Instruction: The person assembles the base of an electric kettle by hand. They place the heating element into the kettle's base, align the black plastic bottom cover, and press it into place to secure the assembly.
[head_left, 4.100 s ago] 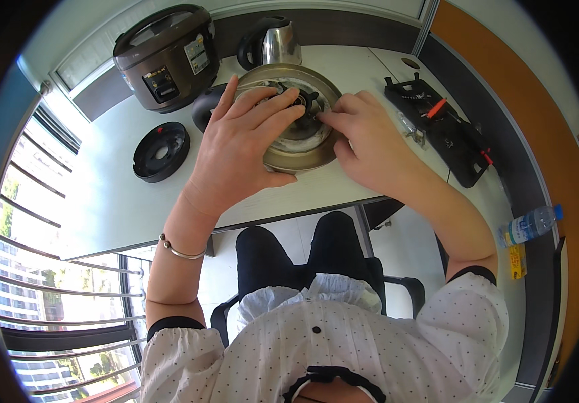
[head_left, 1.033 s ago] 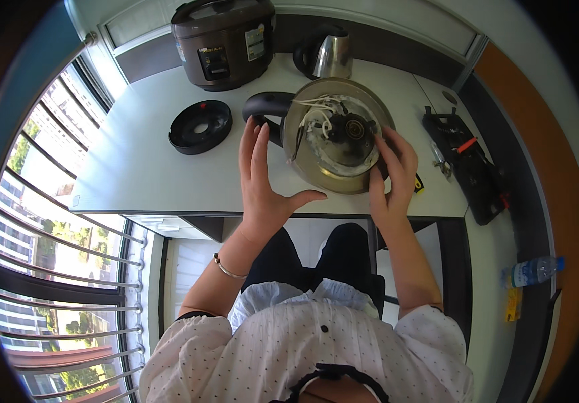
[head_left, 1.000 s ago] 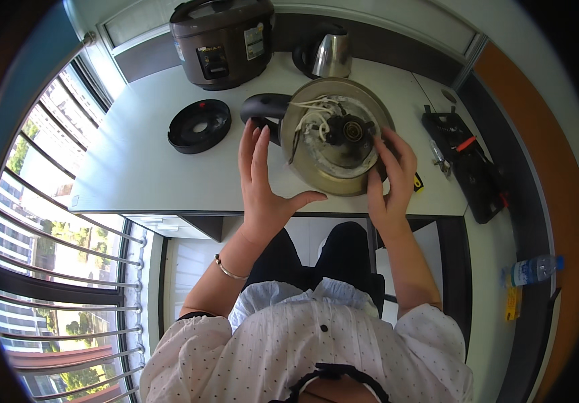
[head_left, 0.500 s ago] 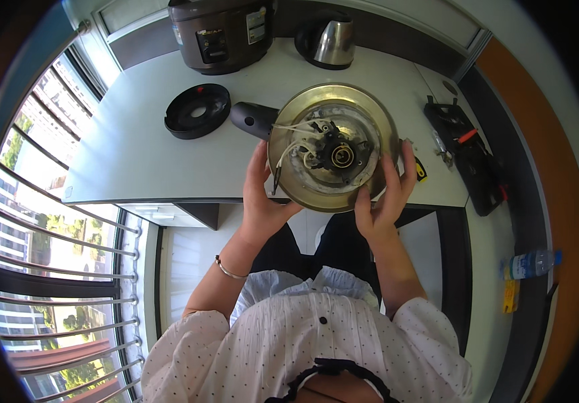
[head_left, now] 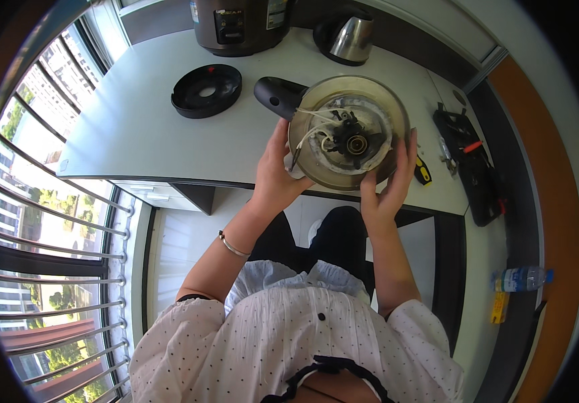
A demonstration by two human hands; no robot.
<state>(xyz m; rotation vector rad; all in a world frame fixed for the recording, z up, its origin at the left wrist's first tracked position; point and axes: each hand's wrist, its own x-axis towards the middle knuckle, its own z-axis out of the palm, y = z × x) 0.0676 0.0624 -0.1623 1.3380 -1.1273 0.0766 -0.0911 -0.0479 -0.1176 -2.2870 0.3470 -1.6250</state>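
Between my two hands is an upturned metal kettle (head_left: 301,156) with a black handle (head_left: 277,96) pointing left. Its bottom cover is off, baring white wires and a round black connector (head_left: 356,144) in the middle. My left hand (head_left: 277,173) grips the left side of the rim, below the handle. Around the right side curl the fingers of my right hand (head_left: 390,188), thumb at the near edge. A black ring-shaped base cover (head_left: 188,101) lies on the table to the left, apart from both hands.
At the back stand a dark brown cooker (head_left: 246,30) and another steel kettle (head_left: 351,40). Right of my hands lie a yellow-black screwdriver (head_left: 423,172) and an opened black tool case (head_left: 467,161). Farther right is a water bottle (head_left: 527,279). The table (head_left: 128,127) has a front edge near me.
The whole view has shifted and turned slightly. Both hands keep their hold on the kettle; its underside now looks greyer, less golden.
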